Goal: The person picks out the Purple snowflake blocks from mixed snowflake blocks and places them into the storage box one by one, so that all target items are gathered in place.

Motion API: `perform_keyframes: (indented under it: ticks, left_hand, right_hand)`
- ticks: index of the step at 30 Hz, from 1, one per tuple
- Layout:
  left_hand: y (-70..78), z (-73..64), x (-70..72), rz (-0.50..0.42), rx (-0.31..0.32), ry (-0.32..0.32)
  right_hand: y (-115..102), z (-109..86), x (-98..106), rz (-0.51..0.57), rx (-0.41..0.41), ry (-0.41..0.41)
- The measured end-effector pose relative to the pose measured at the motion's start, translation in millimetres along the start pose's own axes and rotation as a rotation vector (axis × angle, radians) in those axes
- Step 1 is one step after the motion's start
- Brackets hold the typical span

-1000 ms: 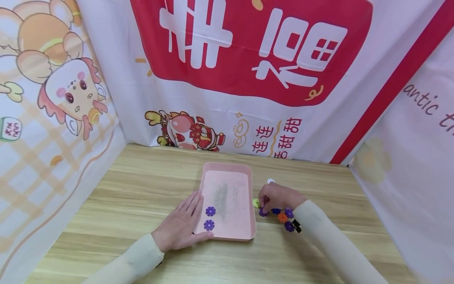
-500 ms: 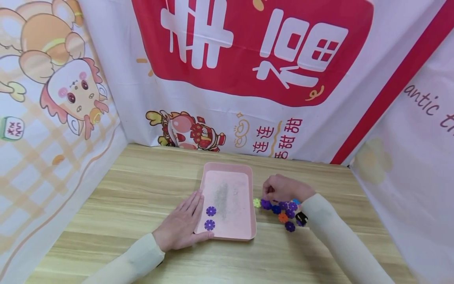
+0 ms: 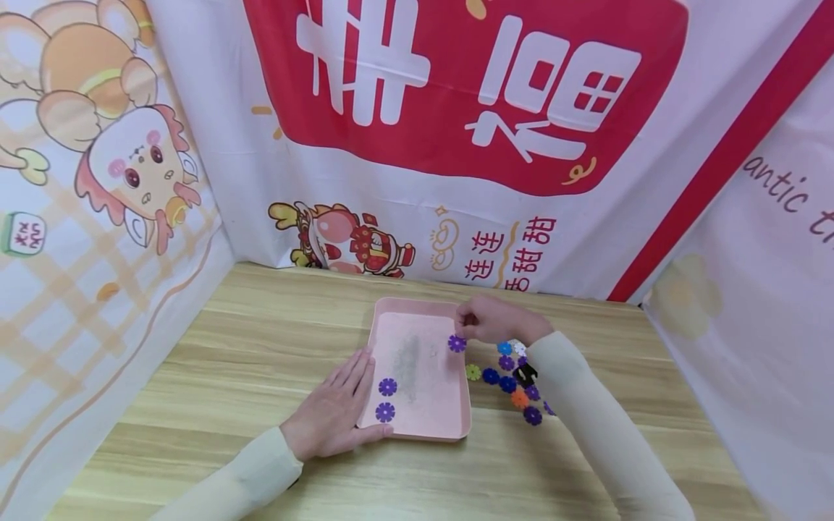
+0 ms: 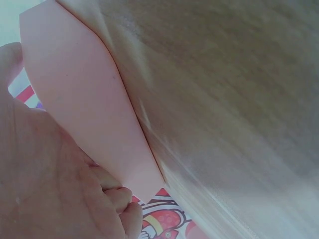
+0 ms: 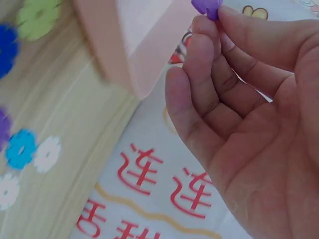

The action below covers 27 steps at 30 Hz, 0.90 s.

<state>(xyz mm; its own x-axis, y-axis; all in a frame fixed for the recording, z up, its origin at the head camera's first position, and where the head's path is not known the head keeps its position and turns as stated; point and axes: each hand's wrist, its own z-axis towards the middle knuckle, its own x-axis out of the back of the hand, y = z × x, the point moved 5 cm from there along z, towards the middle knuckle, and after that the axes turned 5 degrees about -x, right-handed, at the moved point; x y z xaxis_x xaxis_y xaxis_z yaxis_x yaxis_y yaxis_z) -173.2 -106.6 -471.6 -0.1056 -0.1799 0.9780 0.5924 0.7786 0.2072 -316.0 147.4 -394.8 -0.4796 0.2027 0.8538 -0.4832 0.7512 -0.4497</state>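
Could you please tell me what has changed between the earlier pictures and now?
The right hand has carried a pinched purple disc leftward and forward, from beside the pink tray to its right edge. The left hand stays at the tray's left side, and the two discs inside remain in place.

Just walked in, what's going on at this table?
A person is handling small flower-shaped discs around a pink tray. The right hand pinches a purple disc near the tray's right edge, not yet set down. The left hand rests against the tray's left side. Two purple discs lie in the tray. More discs, including green, orange and blue ones, lie on the table to its right.
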Motion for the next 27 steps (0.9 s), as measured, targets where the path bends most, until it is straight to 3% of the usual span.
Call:
perform_keyframes:
  ticks: [10, 18, 27]
  left_hand:
    - [-2.0, 0.5, -1.7, 0.007, 0.0, -0.005]
    - [-0.7, 1.9, -0.8, 0.039, -0.029, 0.012]
    - [-1.2, 0.2, -0.8, 0.012, -0.007, -0.003]
  right_hand:
    - [-36.0, 44.5, -11.6, -0.018, 0.076, 0.04]
    - [-43.3, 73.8, -34.2, 0.004, 0.034, 0.057]
    - [-46.3, 91.5, -66.4, 0.089, 0.033, 0.013]
